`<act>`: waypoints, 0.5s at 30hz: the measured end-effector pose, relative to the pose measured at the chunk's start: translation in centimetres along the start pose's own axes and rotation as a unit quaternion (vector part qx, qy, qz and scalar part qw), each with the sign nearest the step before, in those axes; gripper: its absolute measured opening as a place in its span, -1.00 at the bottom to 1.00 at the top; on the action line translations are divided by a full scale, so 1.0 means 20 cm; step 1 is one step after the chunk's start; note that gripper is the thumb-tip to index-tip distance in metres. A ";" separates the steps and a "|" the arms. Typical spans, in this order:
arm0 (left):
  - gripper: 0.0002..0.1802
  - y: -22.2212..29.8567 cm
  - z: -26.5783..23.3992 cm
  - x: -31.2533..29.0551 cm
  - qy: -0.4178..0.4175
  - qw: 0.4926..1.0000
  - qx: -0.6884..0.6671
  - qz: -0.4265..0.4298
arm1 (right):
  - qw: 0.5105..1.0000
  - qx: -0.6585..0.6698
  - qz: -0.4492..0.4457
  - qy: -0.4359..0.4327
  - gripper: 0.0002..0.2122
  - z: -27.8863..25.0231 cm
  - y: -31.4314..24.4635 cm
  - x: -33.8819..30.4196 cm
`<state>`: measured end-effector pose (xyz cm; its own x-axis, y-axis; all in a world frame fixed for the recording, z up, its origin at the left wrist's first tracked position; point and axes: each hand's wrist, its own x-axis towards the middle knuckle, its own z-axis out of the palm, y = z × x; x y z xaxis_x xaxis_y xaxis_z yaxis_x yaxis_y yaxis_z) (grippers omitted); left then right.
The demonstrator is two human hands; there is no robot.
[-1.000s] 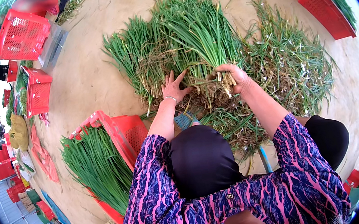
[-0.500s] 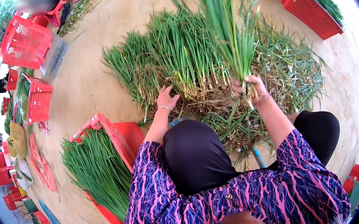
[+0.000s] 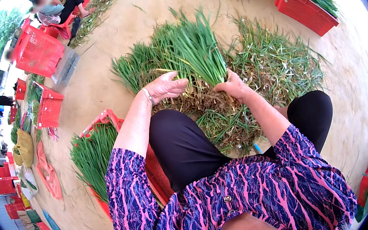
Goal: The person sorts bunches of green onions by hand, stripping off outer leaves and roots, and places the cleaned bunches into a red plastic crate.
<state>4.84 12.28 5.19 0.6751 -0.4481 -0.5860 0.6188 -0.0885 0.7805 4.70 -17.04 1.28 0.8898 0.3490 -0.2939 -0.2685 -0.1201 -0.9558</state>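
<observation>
My right hand (image 3: 234,86) grips a bunch of green onions (image 3: 201,53) at its root end, the leaves pointing up and away from me. Just left of that bunch, my left hand (image 3: 166,86) rests with loosely curled fingers on the stalks of the big heap of green onions (image 3: 150,64) on the ground. A bracelet shows on the left wrist. Both forearms reach out over my dark-trousered knees.
A pile of dry trimmings (image 3: 278,62) lies right of the heap. By my left knee a red plastic crate (image 3: 102,120) holds cleaned green onions (image 3: 93,158). More red crates (image 3: 306,3) (image 3: 38,52) stand around the sandy floor. Another person (image 3: 54,11) sits at the far left.
The bunch in my right hand has come down from raised high to low over the heap. My left hand has moved right, close to the bunch. The camera has tilted.
</observation>
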 end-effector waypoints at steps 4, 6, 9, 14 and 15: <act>-0.21 0.06 0.29 0.05 -0.011 0.973 -0.200 0.111 | 0.924 -0.374 -0.082 0.017 -0.32 0.09 -0.29 -0.18; -0.34 0.10 0.36 0.04 -0.019 0.936 -0.308 0.170 | 0.870 -0.487 -0.075 -0.020 -0.32 0.13 -0.33 -0.23; -0.55 0.02 0.38 0.09 0.090 0.902 -0.345 0.242 | 0.813 -0.563 -0.142 -0.044 -0.34 0.17 -0.36 -0.33; -0.83 0.00 0.38 0.12 0.122 0.858 -0.422 0.266 | 0.813 -0.534 -0.233 -0.009 -0.20 0.07 -0.33 -0.38; -0.84 0.01 0.35 0.12 0.135 0.850 -0.422 0.285 | 0.839 -0.491 -0.236 0.001 -0.09 0.04 -0.31 -0.37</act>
<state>3.77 4.91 5.59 0.9591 0.0269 -0.2818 0.1502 0.7955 0.5871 -0.54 -18.17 9.38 0.8125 0.5715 0.1149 0.5460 -0.6771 -0.4934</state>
